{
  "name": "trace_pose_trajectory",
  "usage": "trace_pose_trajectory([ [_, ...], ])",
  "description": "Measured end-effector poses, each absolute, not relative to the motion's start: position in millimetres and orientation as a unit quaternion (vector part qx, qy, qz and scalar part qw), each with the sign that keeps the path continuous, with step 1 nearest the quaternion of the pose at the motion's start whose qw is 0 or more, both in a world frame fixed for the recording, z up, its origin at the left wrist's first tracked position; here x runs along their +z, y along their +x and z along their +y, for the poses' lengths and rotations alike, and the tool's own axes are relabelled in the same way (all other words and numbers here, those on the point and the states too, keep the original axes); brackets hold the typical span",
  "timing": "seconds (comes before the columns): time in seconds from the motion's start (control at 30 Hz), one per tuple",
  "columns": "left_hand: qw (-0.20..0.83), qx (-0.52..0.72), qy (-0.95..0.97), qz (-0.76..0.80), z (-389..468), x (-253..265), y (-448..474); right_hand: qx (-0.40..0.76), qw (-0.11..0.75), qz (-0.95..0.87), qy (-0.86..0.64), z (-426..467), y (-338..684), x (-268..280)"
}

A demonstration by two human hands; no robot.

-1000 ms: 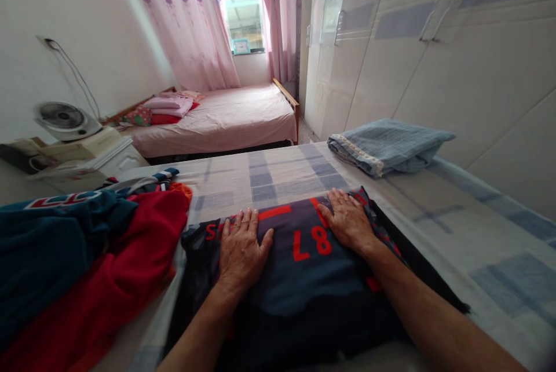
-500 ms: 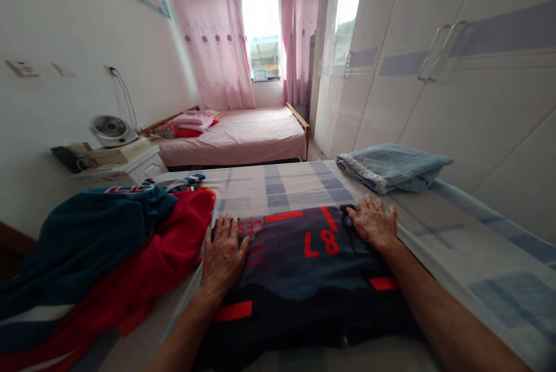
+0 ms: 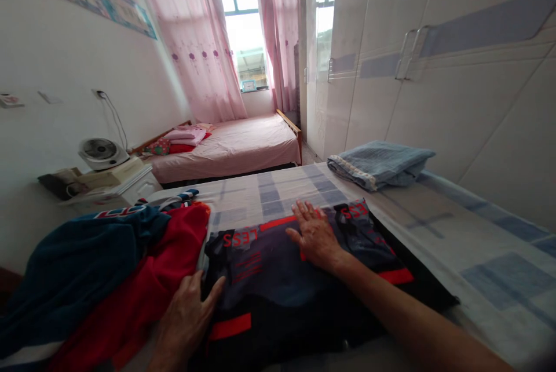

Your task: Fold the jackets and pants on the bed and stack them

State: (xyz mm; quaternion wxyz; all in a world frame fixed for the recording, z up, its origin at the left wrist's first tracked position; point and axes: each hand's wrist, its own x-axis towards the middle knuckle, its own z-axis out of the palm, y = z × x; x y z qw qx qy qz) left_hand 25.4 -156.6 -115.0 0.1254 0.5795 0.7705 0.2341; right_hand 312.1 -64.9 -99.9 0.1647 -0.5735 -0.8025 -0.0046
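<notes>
Dark garment (image 3: pixel 273 273) lies on checked bedsheet (image 3: pixel 425 256), left fingers (image 3: pixel 194 284) and right fingers (image 3: pixel 307 214) spread, pink bed (image 3: pixel 247 137) beyond.

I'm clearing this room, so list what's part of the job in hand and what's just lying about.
In the job:
dark garment with red lettering, under the right hand, left hand at its edge
blue-and-white sheet beneath it

Seemingly lying about:
red garment
teal garment
folded blue cloth
fan
</notes>
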Motion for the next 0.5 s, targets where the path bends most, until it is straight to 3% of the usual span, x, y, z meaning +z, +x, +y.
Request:
trace_pose_trajectory([
  [0.1,0.183,0.237,0.543,0.785,-152,-110,29,0.011,0.147,-0.813,-0.563,-64,308,-123],
  [0.3,0.546,0.358,0.4,0.643,-156,-82,45,0.01,0.154,-0.814,-0.56,-64,311,-122],
  [0.37,0.589,0.397,0.349,0.611,-160,-72,50,0.003,0.166,-0.81,-0.562,-64,313,-117],
  [0.5,0.575,0.44,0.329,0.607,-154,-55,59,-0.01,0.177,-0.812,-0.556,-63,315,-117],
])
